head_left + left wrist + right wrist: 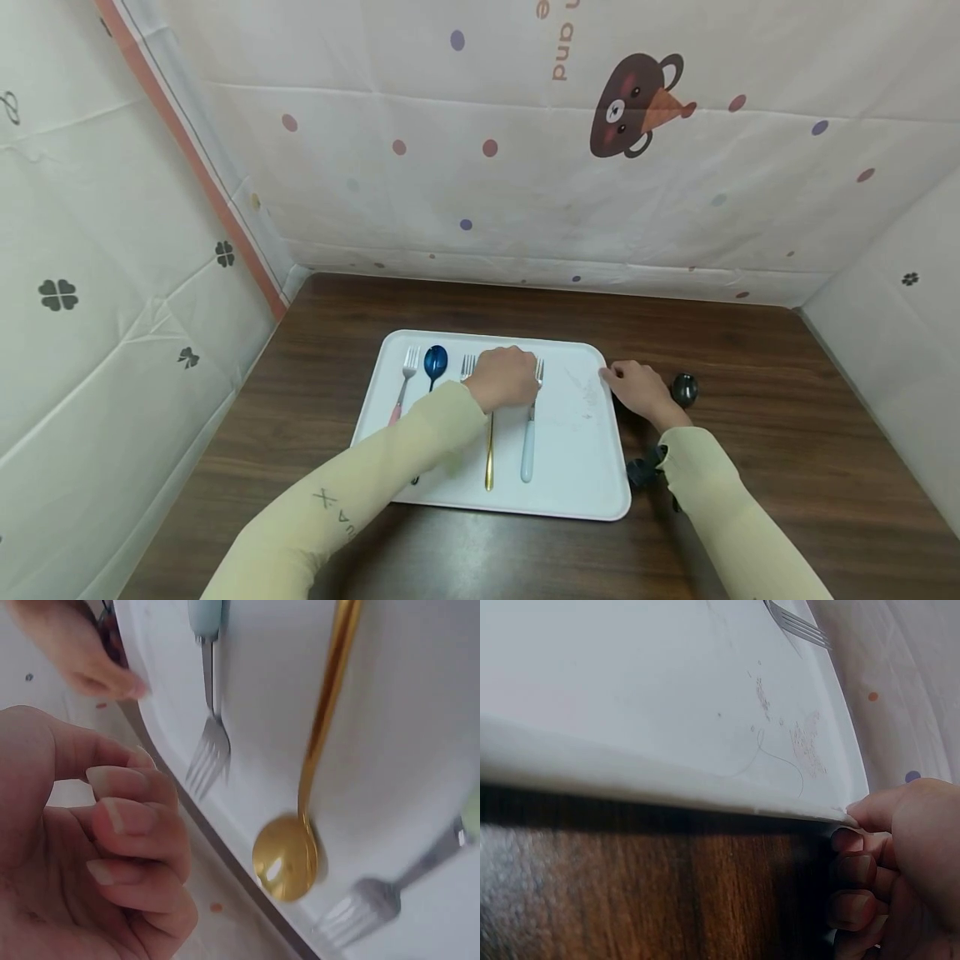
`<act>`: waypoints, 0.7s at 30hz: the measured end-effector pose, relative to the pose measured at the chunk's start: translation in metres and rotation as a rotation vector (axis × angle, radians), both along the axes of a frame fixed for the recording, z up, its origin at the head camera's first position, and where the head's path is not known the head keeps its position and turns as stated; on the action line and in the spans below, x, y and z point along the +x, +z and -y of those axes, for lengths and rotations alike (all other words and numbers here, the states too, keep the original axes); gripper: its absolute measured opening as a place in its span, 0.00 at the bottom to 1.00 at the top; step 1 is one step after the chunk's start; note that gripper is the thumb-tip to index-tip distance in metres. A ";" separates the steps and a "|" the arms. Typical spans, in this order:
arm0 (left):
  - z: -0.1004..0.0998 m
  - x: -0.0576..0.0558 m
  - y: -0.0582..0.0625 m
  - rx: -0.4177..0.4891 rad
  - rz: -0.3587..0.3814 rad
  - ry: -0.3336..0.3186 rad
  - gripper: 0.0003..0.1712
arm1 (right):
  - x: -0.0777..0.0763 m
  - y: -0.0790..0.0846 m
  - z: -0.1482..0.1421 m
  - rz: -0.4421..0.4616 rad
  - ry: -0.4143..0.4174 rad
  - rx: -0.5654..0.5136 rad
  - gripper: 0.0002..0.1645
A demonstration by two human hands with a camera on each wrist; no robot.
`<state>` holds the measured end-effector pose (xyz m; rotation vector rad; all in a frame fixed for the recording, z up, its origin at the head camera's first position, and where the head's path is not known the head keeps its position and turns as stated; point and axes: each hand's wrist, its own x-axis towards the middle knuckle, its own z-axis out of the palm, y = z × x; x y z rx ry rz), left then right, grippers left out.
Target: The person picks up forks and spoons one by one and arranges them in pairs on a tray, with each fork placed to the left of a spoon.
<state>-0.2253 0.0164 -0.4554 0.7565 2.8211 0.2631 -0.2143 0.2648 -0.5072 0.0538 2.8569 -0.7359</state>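
On the table lies a white tray (577,467). My right hand (640,389) pinches the tray's right edge near the far corner; in the right wrist view the thumb is on the rim and the fingers curl below it. Over the tray's far middle is my left hand (504,377), fingers curled in and nothing between them. Below it lies a gold spoon (289,859), its bowl hidden in the head view. To the spoon's right lies a fork with a light blue handle (528,450), to its left a green-handled fork (367,900), mostly covered by my arm.
Toward the tray's left lie a pink-handled fork (409,367) and a dark blue spoon (436,362). A shiny black rounded object (684,389) is just right of my right hand, and a black object (641,472) is beside the right sleeve. Cloth walls (420,192) enclose the wooden table (720,333).
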 end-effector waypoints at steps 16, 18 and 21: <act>0.045 -0.011 0.019 0.078 -0.024 0.050 0.19 | -0.002 -0.001 -0.001 -0.002 -0.009 0.013 0.24; 0.052 -0.014 0.018 0.083 -0.022 0.057 0.21 | -0.002 -0.001 0.000 -0.001 -0.005 0.011 0.24; 0.065 -0.020 0.016 0.084 -0.017 0.072 0.22 | -0.002 -0.001 0.000 -0.002 -0.008 0.014 0.24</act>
